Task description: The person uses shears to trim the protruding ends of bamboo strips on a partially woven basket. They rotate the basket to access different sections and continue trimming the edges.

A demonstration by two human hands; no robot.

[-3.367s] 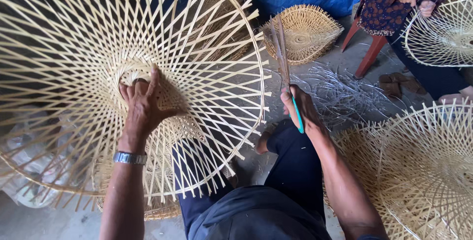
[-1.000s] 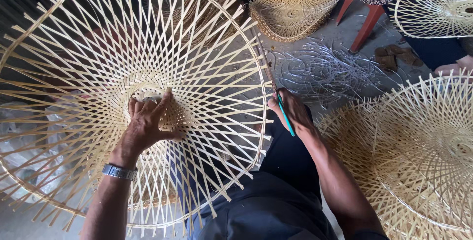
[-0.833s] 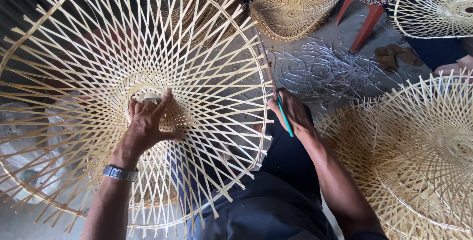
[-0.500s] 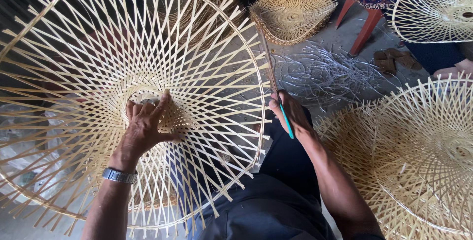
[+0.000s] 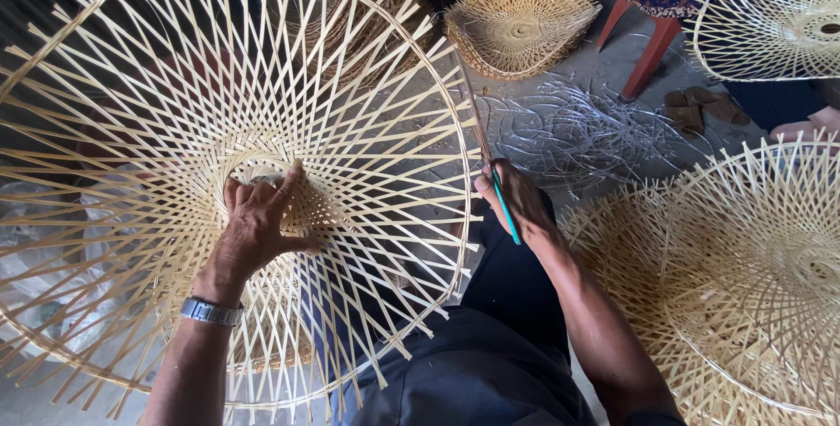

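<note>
Head view: left hand (image 5: 258, 220) spread flat on woven centre of large bamboo frame (image 5: 157, 67), left; right hand (image 5: 516, 203) gripping green-handled tool (image 5: 506, 209) and thin strip (image 5: 477, 124) at frame's right rim. Weaving under way.

The left hand (image 5: 258, 220) lies flat with the palm down, the fingers spread and pointing away from the body, the thumb stretched out to the right side. On its wrist sits a metal wristwatch (image 5: 210, 310), and the bare forearm goes down toward the body. The right hand (image 5: 516, 203) is closed in a loose fist, with the back turned up. Its forearm is bare too and runs down and to the right, the elbow bent.
</note>
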